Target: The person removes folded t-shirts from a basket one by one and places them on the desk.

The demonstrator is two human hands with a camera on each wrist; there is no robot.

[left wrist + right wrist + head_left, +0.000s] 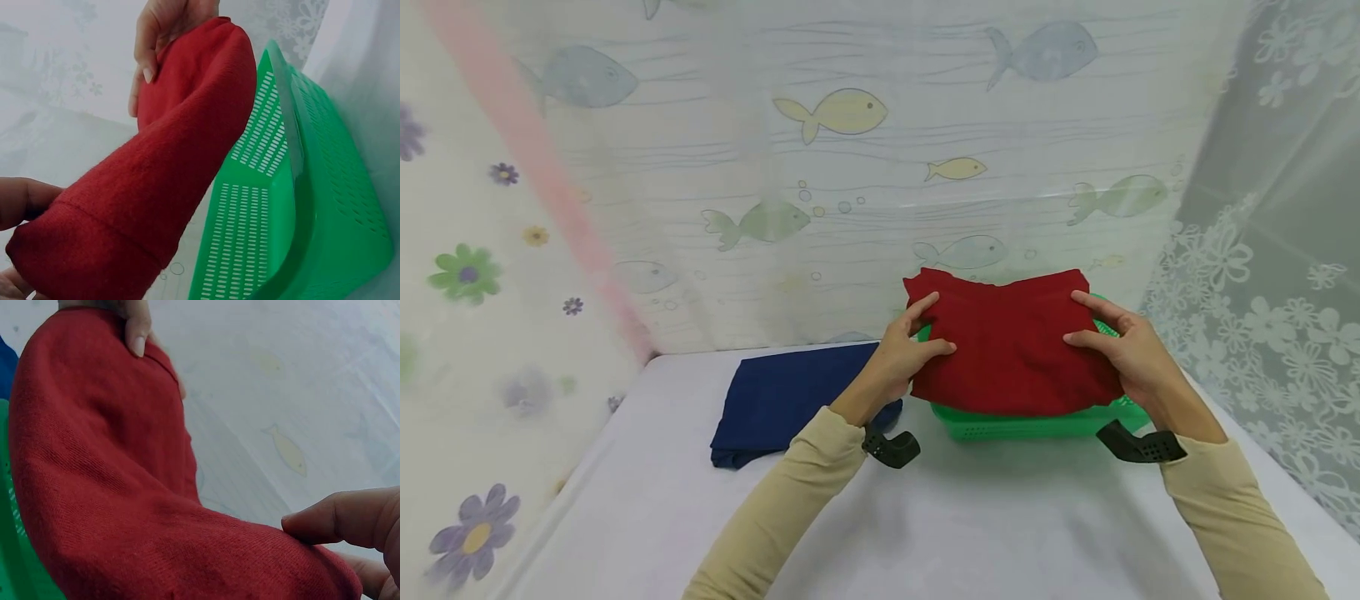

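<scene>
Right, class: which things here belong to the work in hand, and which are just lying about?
In hand: red cloth, gripped by the left hand and right hand; green basket under it.
Lying about: blue cloth, white table, fish curtain.

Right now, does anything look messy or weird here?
Nothing stands out. Both hands, left and right, hold the folded red cloth over the green basket. The blue cloth lies folded on the table beside it.
</scene>
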